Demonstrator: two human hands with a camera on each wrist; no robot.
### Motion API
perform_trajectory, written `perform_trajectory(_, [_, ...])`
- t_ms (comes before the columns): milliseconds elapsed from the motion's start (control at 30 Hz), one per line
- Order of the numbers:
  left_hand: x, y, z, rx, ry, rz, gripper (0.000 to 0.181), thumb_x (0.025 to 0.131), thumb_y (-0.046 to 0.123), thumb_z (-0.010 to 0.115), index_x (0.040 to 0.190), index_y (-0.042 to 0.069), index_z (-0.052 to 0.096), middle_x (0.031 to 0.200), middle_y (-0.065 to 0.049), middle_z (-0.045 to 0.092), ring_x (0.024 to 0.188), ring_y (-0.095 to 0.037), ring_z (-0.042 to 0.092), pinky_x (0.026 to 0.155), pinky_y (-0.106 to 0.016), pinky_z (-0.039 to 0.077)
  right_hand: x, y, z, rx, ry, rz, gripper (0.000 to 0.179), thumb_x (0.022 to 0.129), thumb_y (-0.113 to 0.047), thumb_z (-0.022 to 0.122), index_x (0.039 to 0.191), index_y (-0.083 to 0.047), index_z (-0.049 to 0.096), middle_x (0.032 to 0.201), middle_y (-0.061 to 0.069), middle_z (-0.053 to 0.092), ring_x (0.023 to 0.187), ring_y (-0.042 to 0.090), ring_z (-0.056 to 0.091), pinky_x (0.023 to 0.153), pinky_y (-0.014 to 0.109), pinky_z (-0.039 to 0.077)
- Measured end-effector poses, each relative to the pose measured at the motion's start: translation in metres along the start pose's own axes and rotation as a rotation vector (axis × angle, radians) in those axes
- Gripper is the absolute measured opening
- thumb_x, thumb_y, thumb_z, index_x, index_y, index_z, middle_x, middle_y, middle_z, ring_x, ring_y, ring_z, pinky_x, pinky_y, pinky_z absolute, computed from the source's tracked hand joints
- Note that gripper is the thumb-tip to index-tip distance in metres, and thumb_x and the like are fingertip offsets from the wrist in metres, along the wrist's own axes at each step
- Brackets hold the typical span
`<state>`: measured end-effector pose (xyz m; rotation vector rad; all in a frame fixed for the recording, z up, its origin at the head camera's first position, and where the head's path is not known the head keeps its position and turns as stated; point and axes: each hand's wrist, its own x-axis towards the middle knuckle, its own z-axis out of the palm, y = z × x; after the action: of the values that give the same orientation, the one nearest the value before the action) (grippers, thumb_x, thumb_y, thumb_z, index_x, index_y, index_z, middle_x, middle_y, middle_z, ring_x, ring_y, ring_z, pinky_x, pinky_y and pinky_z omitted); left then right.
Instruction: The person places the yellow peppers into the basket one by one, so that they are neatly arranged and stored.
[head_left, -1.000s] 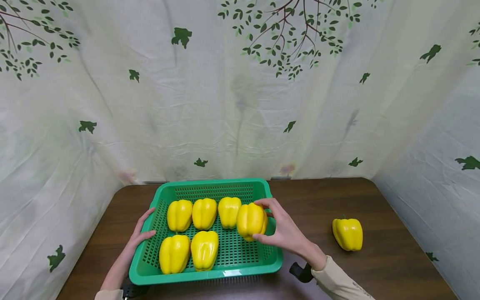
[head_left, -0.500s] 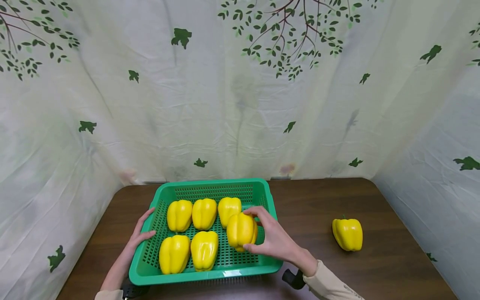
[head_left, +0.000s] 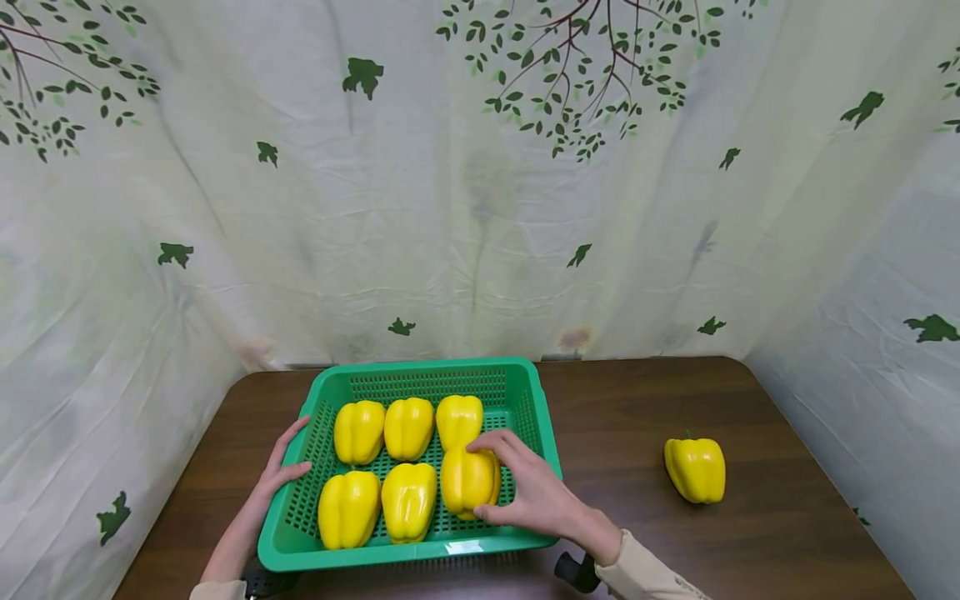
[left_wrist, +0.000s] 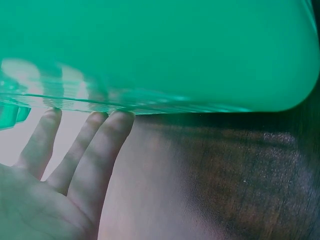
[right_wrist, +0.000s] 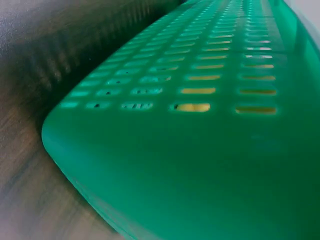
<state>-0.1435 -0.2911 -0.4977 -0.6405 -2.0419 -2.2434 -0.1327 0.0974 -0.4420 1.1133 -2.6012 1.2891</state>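
Observation:
A green slotted plastic basket holds several yellow bell peppers, three in its back row, with a bell pepper at that row's right end. My right hand grips another yellow bell pepper between thumb and fingers, low inside the basket, right of a front-row pepper. My left hand rests against the basket's left side, thumb at the rim. In the left wrist view, straight fingers touch the outer wall. The right wrist view has only the basket's slotted side and the table; that hand is out of it.
One more yellow bell pepper lies on the brown wooden table, right of the basket. A pale curtain printed with leaves hangs behind and along both sides of the table. Black straps circle both wrists.
My right hand has carried the held bell pepper left, toward the front and down, beside the front-row peppers. My left hand and the basket stay where they were.

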Motion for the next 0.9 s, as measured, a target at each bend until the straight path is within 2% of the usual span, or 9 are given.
perform_trajectory(200, [0.000,-0.001,0.000,-0.013,-0.014,-0.001,0.066,0.094,-0.011,0.030,0.149,0.024,0.030,0.137,0.013,0.034,0.113,-0.001,0.048,0.085,-0.018,0.045,-0.001,0.000,0.006,-0.027,-0.042,0.022,0.056,0.076,-0.029,0.076,0.125,-0.021,0.050,0.128,-0.003,0.044,0.109,0.014,0.049,0.089,0.031,0.047])
perform_trajectory(533, [0.001,0.000,0.001,-0.011,-0.010,0.005,0.066,0.093,-0.011,0.030,0.150,0.023,0.030,0.137,0.013,0.034,0.113,-0.001,0.048,0.085,-0.018,0.045,0.001,-0.001,0.011,-0.045,-0.121,0.050,0.046,0.080,-0.029,0.073,0.120,-0.026,0.053,0.123,-0.001,0.042,0.097,0.013,0.049,0.077,0.024,0.046])
perform_trajectory(700, [0.001,-0.001,0.000,-0.016,-0.005,-0.026,0.065,0.094,-0.009,0.030,0.149,0.027,0.031,0.135,0.013,0.033,0.111,-0.001,0.049,0.083,-0.020,0.047,0.003,0.000,0.014,-0.045,-0.161,0.052,0.044,0.080,-0.028,0.073,0.119,-0.025,0.053,0.120,-0.001,0.042,0.094,0.012,0.048,0.076,0.022,0.044])
perform_trajectory(900, [0.001,-0.001,0.000,-0.018,-0.008,-0.008,0.066,0.093,-0.011,0.030,0.149,0.025,0.031,0.136,0.014,0.034,0.112,-0.001,0.049,0.085,-0.019,0.046,0.005,0.002,0.016,-0.041,-0.188,0.051,0.045,0.080,-0.027,0.074,0.120,-0.024,0.054,0.121,-0.001,0.042,0.099,0.012,0.048,0.080,0.022,0.044])
